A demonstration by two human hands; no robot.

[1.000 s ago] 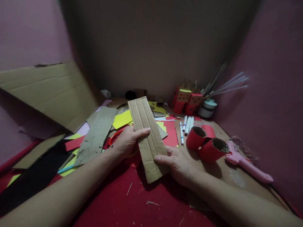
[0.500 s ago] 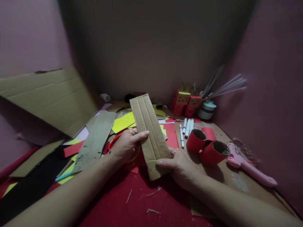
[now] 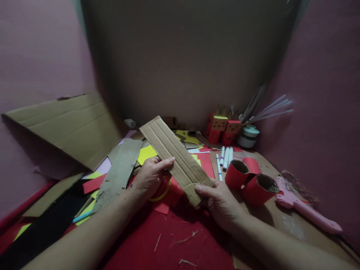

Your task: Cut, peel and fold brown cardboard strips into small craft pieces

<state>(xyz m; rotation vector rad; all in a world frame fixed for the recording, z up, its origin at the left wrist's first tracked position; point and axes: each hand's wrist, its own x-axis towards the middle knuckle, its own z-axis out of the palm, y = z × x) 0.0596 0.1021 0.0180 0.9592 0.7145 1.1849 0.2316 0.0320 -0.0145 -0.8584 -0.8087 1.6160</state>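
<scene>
Nearest: loose fibres (image 3: 185, 239) on a red surface (image 3: 132, 245). Forearms come in from both lower corners. Right hand (image 3: 222, 205), thumb on top, pinches the near end of a cardboard strip (image 3: 177, 160); left hand (image 3: 149, 174) pinches its left edge near mid-length. Strip aloft, slanting away leftward. Apparently being handled or inspected; turning it would need both grips in concert. Beyond, right: red tubes (image 3: 260, 195), then white markers (image 3: 225, 159).

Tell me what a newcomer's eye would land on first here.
Probably the cardboard strip, slanting across the centre between the left hand and right hand. Next, perhaps, the bright red tubes on the right, with a pink tool beside them. A large cardboard sheet also stands out at left.
</scene>
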